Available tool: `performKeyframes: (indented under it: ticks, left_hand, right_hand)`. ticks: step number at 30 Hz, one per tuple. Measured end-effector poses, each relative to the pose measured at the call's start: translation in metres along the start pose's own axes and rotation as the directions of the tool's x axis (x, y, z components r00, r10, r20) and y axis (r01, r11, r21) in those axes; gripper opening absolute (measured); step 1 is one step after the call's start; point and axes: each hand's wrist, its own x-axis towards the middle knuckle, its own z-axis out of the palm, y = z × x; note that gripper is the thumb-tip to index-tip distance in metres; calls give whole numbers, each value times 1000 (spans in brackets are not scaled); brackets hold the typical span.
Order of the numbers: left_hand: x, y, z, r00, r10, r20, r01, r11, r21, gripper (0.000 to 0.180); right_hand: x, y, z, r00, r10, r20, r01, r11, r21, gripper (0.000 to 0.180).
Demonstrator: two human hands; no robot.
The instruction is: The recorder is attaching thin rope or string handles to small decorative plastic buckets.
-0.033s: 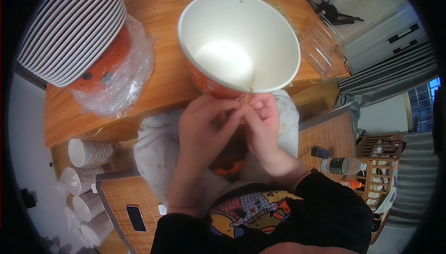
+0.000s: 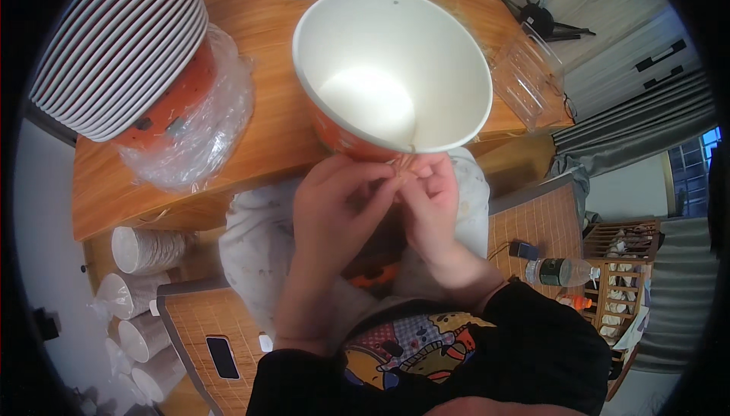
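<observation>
Strand (image 2: 406, 162), thin and tan: we find it pinched between closed thumb and fingertips of the left hand (image 2: 331, 207) and right hand (image 2: 433, 214), just below the near rim of a white-lined paper bucket (image 2: 380, 39). The bucket sits just beyond the fingers. Status, our judgement: partway; gripping is done, letting go is left. Whether anything is fixed to the rim we cannot tell. Well left of the fingers, we log a nested tub stack (image 2: 122, 43), untouched by either hand.
</observation>
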Motion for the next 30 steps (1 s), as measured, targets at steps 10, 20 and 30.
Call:
performKeyframes:
  ticks: [10,20,30]
  left_hand:
    - [0,2,-3,984,-154,88,160,985,-59,15]
    - [-5,-4,-2,971,-185,152,233,875,-424,9]
    - [-7,-1,-5,895,-247,373,441,626,-644,7]
  right_hand:
    - [-3,-3,-6,1000,-3,15,4,999,-43,21]
    - [-12,-12,-1,991,-62,118,72,994,-82,26]
    - [-2,-36,3,973,-159,168,188,966,-176,26]
